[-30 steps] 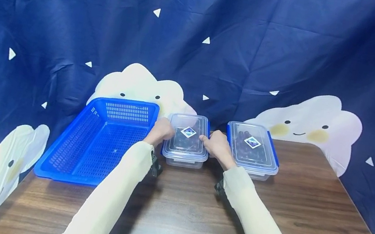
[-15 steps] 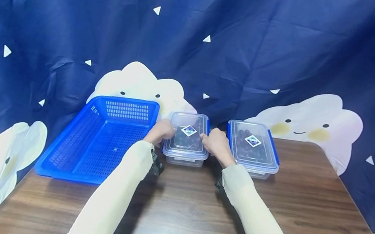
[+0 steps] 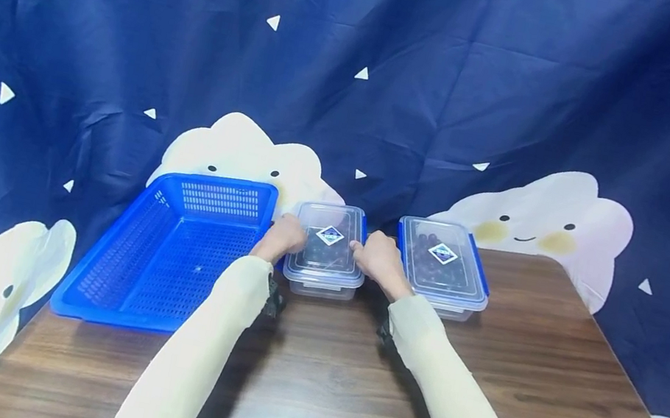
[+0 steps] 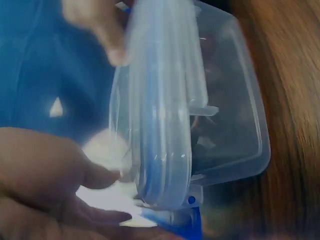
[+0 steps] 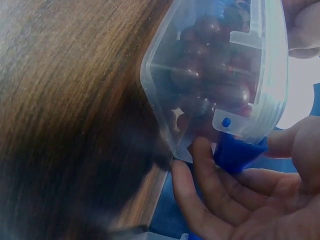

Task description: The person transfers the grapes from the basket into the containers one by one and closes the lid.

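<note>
A clear lidded food container [image 3: 321, 257] with a diamond label stands on the table between both hands. My left hand [image 3: 283, 234] grips its left side; in the left wrist view the thumb lies at the lid's edge and the fingers are by a blue latch [image 4: 194, 220] that sticks outward. On the opposite side my right hand [image 3: 381, 259] holds the container, thumb at the lid and curled fingers under another blue latch [image 5: 239, 152]. Through the wall show round dark-red fruits [image 5: 187, 72], apparently grapes. The lid sits on the container.
A blue perforated basket [image 3: 146, 323] stands close to my left hand. To the right of my right hand is a second lidded container [image 3: 447, 277] with dark grapes inside. A blue curtain [image 3: 397, 85] with clouds hangs behind the wooden table [image 3: 320, 371].
Both hands stay at the sides of the same container with barely any visible movement. The head view has shifted slightly, so everything sits a little further left.
</note>
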The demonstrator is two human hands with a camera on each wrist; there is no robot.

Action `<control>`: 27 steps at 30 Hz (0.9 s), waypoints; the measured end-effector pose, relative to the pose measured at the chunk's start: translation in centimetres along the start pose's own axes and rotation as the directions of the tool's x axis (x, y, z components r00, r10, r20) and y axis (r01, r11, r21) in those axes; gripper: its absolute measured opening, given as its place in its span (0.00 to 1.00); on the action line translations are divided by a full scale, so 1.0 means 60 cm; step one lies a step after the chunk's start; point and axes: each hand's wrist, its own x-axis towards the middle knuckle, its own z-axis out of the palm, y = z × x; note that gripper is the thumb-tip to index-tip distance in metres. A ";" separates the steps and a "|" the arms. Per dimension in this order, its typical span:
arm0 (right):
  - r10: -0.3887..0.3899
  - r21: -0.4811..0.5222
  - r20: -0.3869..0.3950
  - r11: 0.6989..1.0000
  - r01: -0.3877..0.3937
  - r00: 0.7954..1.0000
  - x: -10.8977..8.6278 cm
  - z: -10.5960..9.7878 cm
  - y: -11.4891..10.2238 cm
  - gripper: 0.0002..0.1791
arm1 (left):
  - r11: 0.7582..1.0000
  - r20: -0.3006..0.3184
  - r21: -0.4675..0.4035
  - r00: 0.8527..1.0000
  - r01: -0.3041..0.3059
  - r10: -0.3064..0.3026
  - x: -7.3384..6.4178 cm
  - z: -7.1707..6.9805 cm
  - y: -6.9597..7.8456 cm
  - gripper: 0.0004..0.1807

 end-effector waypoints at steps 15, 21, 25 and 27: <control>0.002 0.025 -0.003 1.000 -0.002 1.000 0.003 0.000 0.005 0.24 | 0.981 -0.078 0.125 0.984 -0.152 0.162 -0.015 -0.019 0.003 0.10; -0.005 0.030 0.006 1.000 0.004 1.000 0.005 0.000 0.005 0.25 | 0.989 -0.061 -0.092 0.992 -0.114 0.109 -0.020 -0.035 -0.020 0.15; -0.003 0.026 0.001 1.000 0.003 1.000 0.004 -0.001 0.005 0.25 | 0.985 -0.053 -0.155 0.996 -0.081 0.074 -0.018 -0.035 -0.031 0.15; 0.000 0.028 0.002 1.000 0.000 1.000 0.003 -0.001 0.004 0.24 | 0.982 -0.041 -0.178 0.998 -0.061 0.054 -0.020 -0.034 -0.032 0.16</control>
